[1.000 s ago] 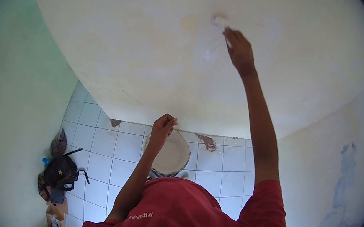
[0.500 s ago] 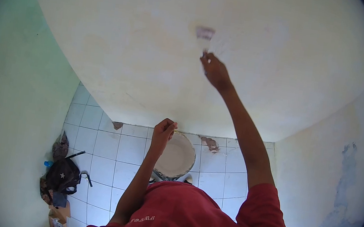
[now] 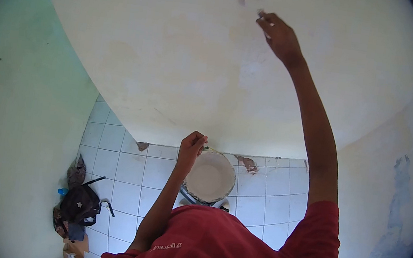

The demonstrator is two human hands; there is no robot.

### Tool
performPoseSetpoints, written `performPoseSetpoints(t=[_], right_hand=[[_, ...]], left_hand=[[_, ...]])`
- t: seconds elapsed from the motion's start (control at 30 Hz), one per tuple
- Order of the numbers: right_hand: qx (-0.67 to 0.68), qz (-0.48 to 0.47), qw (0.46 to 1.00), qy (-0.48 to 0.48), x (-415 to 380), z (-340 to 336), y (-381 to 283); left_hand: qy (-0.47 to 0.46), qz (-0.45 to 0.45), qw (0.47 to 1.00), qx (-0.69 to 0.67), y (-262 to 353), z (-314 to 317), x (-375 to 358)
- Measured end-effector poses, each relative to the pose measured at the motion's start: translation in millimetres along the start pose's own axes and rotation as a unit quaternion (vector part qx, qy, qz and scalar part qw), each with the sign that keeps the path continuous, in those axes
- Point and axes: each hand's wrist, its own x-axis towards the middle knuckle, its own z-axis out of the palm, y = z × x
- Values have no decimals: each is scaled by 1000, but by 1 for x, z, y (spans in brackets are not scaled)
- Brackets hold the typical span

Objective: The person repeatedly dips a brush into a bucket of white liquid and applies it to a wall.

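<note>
My right hand [image 3: 281,38] is raised at upper right, fingers closed round the handle of a flat paintbrush [image 3: 249,0]. Motion blurs the brush head, which is against or very close to the pale wall [image 3: 184,63]. Lower down, my left hand [image 3: 193,147] is closed at the far left rim of a round bucket [image 3: 233,184], apparently gripping its handle, mostly hidden by the fingers. The bucket is in front of my body and has a smooth, pale beige inside.
A greenish wall [image 3: 16,104] rises at left; the right wall [image 3: 389,205] has peeling bluish patches. On the white tiled floor [image 3: 130,171] are a black backpack [image 3: 76,205] and a cardboard box [image 3: 77,247]. Broken brown patches [image 3: 247,164] mark the floor by the wall.
My right hand has moved up and to the right with the paintbrush, whose head now tilts more to the left. The view has shifted slightly; my left hand stays by the bucket.
</note>
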Motion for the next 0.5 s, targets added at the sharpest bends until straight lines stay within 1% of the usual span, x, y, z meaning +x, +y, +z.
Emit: performPoseSetpoints(t=[0.03,0.1,0.17,0.23,0.3,0.33,0.37,0.4,0.47,0.5], right_hand=[[1,0,1000,0,5,-3,0],[15,19,991,135,10,-3,-3],[17,24,989,144,-1,10,-12],[11,65,996,58,-36,45,-20],[35,85,994,52,-83,90,-33],[55,97,993,28,-104,103,-45],[76,110,991,3,-122,110,-59],[76,112,991,-1,-134,115,-70],[133,135,977,-93,-152,119,-87],[132,139,977,-96,-153,115,-89]], left_hand=[[-2,0,1000,-4,-2,-3,-2],[-2,-10,1000,-2,-5,-12,-5],[-4,-21,1000,2,-7,-20,-8],[-12,-26,1000,-3,-9,-28,-11],[-12,-32,999,6,-9,-34,-16],[-8,-38,999,14,-10,-36,-18],[-9,-42,999,13,-12,-38,-21],[-10,-42,999,9,-12,-41,-23],[-13,-46,999,4,-13,-45,-26],[-13,-39,999,4,-13,-46,-27]])
